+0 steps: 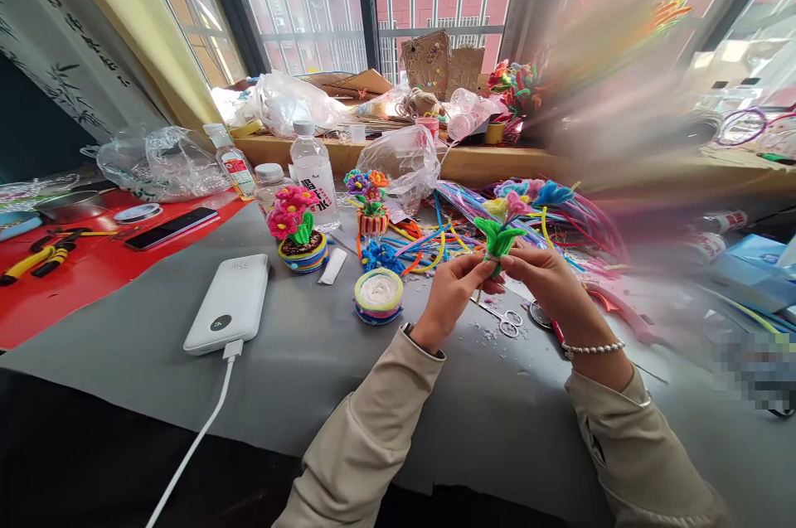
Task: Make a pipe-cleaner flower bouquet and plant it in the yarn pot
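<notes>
Between both hands is a pipe-cleaner flower bouquet [497,235] with green leaves and pink, yellow and blue blooms above. My left hand [457,288] pinches it low at the leaf base. My right hand [541,275] closes on the same spot from the other side. Just below the hands lie silver scissors [508,322] among small clippings. Left of my left hand stands a small round pot [379,296] wrapped in coloured pipe cleaners, with a white filling. Behind it are blue pipe-cleaner flowers [381,257].
A pot of pink flowers [293,217], a striped pot of small flowers [372,221] and a water bottle [313,171] stand to the left. A white power bank [229,304] trails a cable. Loose pipe cleaners [429,242] lie behind the hands. Pliers [55,253] and a phone [172,228] rest far left.
</notes>
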A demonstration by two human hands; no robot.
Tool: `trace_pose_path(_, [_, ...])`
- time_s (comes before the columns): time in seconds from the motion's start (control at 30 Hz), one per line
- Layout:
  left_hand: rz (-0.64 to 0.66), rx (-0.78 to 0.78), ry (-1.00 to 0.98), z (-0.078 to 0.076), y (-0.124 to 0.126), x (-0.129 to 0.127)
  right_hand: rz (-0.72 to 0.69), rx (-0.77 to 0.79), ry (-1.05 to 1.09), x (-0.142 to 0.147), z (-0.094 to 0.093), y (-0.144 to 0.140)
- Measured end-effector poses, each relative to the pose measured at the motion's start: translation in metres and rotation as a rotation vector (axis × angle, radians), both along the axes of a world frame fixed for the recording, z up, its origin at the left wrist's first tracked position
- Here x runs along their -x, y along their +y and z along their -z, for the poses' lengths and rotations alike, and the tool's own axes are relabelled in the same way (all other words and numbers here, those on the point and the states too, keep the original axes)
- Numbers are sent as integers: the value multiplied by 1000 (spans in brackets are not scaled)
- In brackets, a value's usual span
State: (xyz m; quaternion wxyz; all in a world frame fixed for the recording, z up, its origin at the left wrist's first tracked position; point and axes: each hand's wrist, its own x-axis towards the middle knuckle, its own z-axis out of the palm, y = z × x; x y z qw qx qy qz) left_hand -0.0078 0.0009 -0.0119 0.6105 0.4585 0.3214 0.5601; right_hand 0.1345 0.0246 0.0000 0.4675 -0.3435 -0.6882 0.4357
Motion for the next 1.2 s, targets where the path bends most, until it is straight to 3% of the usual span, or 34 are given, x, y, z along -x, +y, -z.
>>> trace_pose_path(0.33, [159,61,-5,-5,-1,6,42,-32,38,-1,1,-1])
trace_pose_path(0.53, [304,107,-51,-4,2,12,44,-52,110,3,12,1])
trace_pose_path(0.77, [318,88,-29,-4,4,15,-37,15,75,1,26,6])
trace_pose_path(1.2, [412,115,-21,-3,3,17,44,-86,67,3,17,2])
